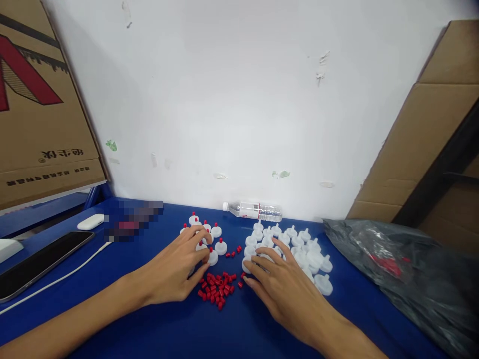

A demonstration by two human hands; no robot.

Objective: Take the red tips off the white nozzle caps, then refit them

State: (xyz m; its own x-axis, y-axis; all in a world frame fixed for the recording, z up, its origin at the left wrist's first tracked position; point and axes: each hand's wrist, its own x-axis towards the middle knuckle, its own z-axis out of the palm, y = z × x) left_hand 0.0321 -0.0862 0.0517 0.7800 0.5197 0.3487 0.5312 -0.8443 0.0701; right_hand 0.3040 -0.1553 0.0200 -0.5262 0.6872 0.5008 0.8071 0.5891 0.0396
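Observation:
My left hand point(181, 262) is at the left group of white nozzle caps point(220, 248), which carry small red tips. Its fingers are bent and apart, partly covering several of those caps, and I see nothing held between them. My right hand point(284, 279) reaches over the left edge of a larger heap of white nozzle caps point(314, 260) without red tips. Its fingers are spread, some seeming to touch caps under them; the contact is partly hidden. Between both hands lies a pile of small red caps point(217, 288), with a few loose ones near the right thumb.
A clear plastic bottle point(258, 211) lies along the wall behind the caps. On the right is a dark plastic bag point(404, 284) with red pieces showing. A phone point(41, 262), a white cable point(71, 271) and a white case point(91, 222) lie left on the blue table point(149, 331).

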